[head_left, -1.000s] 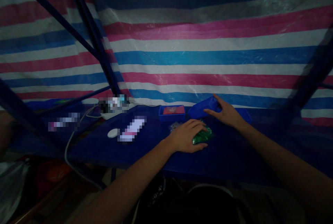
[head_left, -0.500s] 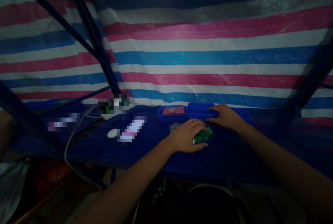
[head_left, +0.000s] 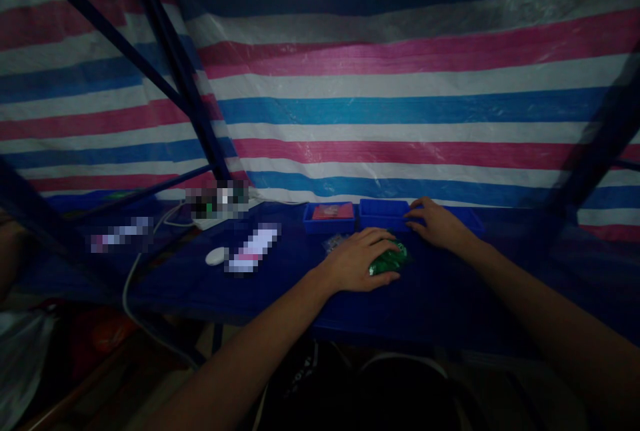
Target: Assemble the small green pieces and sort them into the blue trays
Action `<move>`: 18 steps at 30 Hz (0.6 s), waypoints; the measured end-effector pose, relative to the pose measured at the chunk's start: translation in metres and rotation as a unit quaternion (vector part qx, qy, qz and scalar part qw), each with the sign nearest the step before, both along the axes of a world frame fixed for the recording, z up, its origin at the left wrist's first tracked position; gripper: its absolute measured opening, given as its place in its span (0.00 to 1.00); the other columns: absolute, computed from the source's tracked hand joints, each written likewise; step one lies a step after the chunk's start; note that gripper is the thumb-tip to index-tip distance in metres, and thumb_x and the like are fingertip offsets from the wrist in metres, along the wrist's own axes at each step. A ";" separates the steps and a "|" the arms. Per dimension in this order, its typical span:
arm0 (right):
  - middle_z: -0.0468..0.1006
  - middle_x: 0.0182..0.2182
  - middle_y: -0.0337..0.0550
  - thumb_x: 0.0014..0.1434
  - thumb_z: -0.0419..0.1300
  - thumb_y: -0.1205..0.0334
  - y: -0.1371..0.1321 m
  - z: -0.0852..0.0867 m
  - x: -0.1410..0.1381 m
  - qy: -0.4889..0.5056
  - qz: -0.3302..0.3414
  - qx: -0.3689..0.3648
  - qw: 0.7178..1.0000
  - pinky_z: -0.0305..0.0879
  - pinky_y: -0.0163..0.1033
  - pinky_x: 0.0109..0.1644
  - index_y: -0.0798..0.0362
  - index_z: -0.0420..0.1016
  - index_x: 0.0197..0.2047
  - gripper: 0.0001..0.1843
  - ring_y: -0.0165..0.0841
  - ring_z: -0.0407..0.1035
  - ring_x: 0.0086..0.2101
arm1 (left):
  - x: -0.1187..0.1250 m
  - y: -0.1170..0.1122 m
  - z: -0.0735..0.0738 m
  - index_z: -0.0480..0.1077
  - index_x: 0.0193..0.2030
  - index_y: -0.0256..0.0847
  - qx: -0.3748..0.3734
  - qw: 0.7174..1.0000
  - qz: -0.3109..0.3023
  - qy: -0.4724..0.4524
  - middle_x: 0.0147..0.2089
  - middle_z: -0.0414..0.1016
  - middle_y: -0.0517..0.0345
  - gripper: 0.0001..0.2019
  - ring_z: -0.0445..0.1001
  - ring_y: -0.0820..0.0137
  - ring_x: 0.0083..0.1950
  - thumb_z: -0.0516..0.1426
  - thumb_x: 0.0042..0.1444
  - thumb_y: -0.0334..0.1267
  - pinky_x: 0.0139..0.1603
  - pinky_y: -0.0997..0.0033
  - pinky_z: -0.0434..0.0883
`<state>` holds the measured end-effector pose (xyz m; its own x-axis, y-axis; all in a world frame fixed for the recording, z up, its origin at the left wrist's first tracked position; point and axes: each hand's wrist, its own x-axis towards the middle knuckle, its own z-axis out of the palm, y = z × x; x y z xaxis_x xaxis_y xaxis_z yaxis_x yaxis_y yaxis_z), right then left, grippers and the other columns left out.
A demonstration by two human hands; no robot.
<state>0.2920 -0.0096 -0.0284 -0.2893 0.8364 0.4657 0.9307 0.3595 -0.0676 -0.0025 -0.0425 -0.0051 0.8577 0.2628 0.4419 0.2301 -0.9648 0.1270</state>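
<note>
The left hand (head_left: 356,261) lies palm down with thumb and fingers spread over a glossy green plastic packet (head_left: 394,259), which rests on the dark blue tabletop (head_left: 450,311); whether the fingers squeeze it, I cannot tell. Just beyond that hand's knuckles sits a crinkled clear plastic bag (head_left: 334,242) (partly hidden), and farther behind it a blue rectangular plastic tray (head_left: 330,225) with flat pink contents. The right hand (head_left: 436,225) has its thumb and fingers parted at the near right corner of a second blue plastic tray (head_left: 384,223), contact unclear. Well left of both hands lies a white oval object (head_left: 217,256).
</note>
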 end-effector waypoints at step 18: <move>0.73 0.56 0.54 0.67 0.56 0.56 -0.007 0.007 0.000 0.040 0.076 -0.027 0.996 0.67 0.54 0.65 0.49 0.80 0.57 0.19 0.47 0.72 0.54 | 0.004 0.003 -0.004 0.70 0.60 0.45 -0.001 1.000 0.000 -0.010 0.64 0.69 0.47 0.23 0.67 0.57 0.67 0.59 0.63 0.54 0.68 0.51 0.66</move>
<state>0.2924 -0.0163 -0.0212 -0.3788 0.8097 0.4482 0.8563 0.4904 -0.1622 0.0020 -0.0390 -0.0089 0.8483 0.2639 0.4590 0.2274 -0.9645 0.1342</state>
